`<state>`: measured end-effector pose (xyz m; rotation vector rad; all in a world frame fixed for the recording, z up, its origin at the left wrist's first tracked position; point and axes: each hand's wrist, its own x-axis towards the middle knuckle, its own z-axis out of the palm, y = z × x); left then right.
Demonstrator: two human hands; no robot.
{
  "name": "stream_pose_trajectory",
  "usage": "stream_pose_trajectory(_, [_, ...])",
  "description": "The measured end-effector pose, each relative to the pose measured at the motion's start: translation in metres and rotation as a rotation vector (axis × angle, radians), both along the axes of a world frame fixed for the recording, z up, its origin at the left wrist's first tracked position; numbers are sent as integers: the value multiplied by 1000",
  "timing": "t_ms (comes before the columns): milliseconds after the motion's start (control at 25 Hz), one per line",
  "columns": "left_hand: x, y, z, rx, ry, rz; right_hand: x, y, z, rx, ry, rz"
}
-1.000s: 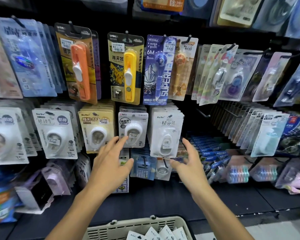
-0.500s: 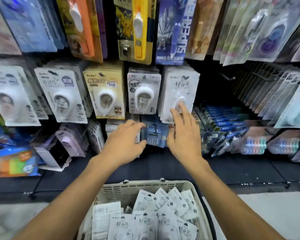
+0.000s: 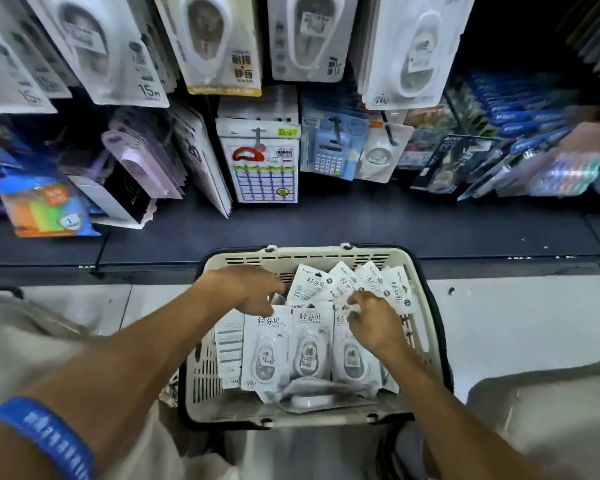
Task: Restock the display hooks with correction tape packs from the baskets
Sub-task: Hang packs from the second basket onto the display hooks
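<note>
Head view: left hand [image 3: 253, 289] and right hand [image 3: 371, 323] rest loosely curled on packs [image 3: 307, 341], gripping none clearly. Basket [image 3: 426, 306] beneath them is well stocked; much restocking remains.

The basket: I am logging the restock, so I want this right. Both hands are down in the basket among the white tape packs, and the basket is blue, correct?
Not quite: the head view shows the basket is cream, not blue. The rest holds: the left hand and right hand are both down in it among the white tape packs.

White packs [image 3: 310, 344], beige basket [image 3: 420, 271], blue wristband [image 3: 45, 436]
</note>
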<state>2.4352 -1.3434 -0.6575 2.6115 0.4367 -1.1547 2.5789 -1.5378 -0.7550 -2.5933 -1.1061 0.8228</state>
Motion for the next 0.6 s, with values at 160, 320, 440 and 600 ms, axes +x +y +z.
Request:
stream_pose_trajectory(160, [-34,-19,-23,-28,21,115,-7,-21,-4,-28,-43,-1])
stream_pose_trajectory(320, [-61,-38,-34,-62,91,198,-26,-49,-5,36,204,-399])
stream_pose_trajectory(440, [-65,-54,-46,-81,22,361,-39,-71,-18,6,386,-489])
stream_pose_trajectory(600, [-67,-73,-78,-27,-106,832,-26,-61,-21,94,428,-571])
